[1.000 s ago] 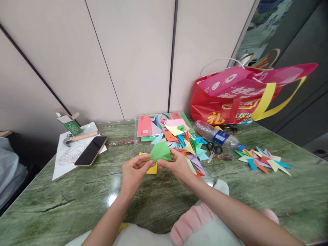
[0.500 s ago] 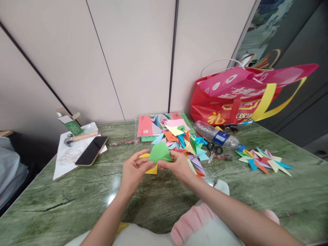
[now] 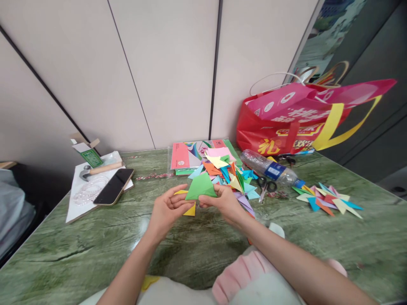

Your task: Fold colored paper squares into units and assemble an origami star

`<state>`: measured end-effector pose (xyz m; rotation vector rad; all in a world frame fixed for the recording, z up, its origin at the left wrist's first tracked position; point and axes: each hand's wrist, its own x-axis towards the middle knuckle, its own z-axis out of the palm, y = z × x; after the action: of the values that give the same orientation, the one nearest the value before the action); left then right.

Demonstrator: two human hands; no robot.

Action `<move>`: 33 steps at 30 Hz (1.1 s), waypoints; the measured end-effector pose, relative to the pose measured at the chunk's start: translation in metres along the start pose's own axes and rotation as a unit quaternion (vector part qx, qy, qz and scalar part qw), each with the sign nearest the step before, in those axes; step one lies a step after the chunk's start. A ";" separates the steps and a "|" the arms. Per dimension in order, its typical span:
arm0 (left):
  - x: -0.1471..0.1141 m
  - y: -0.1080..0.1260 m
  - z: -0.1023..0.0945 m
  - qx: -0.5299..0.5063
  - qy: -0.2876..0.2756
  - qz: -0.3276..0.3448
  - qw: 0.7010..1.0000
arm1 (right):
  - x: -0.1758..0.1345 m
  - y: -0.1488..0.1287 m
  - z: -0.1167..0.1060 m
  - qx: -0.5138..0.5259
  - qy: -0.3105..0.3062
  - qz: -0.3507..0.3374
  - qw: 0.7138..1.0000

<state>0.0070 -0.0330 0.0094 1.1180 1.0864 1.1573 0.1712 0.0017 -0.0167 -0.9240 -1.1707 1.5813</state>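
Green folded paper, likely light and easily creased, suits an edge hold: the right hand pinches its lower right, while the left hand's fingers curl alongside, grip unclear.

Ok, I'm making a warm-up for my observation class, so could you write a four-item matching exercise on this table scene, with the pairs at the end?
Things:
1. green paper
2. phone
3. plastic bottle
4. large bag

Place, colour or state:
A. lying on its side, with a blue label
B. red, with a yellow strap
C. pinched in the right hand
D. dark-screened, beside the hammer

Pairs: 1-C, 2-D, 3-A, 4-B
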 end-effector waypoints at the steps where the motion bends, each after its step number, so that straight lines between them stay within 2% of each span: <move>1: 0.000 0.000 -0.001 0.007 0.000 -0.009 1.000 | 0.000 0.000 0.000 -0.005 -0.001 -0.002 1.000; 5: 0.001 -0.002 -0.003 0.028 -0.009 -0.050 0.998 | -0.001 -0.002 0.001 -0.038 -0.017 -0.014 0.999; 9: 0.000 -0.002 -0.003 0.045 -0.066 -0.077 0.994 | -0.004 -0.003 0.001 -0.079 -0.039 -0.021 0.996; 15: 0.000 -0.005 -0.003 0.059 -0.081 -0.076 0.992 | -0.003 -0.001 0.001 -0.091 -0.066 -0.018 0.994; 20: -0.001 -0.005 0.000 0.069 -0.068 -0.051 0.994 | -0.003 0.000 0.004 -0.053 -0.054 0.019 0.997; 29: 0.000 -0.006 0.004 0.058 0.003 -0.061 0.996 | 0.003 0.000 -0.003 -0.049 -0.056 0.004 0.997; 33: 0.000 -0.004 0.003 0.053 0.012 -0.062 0.997 | 0.006 -0.005 -0.008 -0.072 -0.059 0.017 0.995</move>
<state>0.0102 -0.0336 0.0060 1.1039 1.2298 1.0280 0.1783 0.0101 -0.0144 -0.9576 -1.3742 1.6135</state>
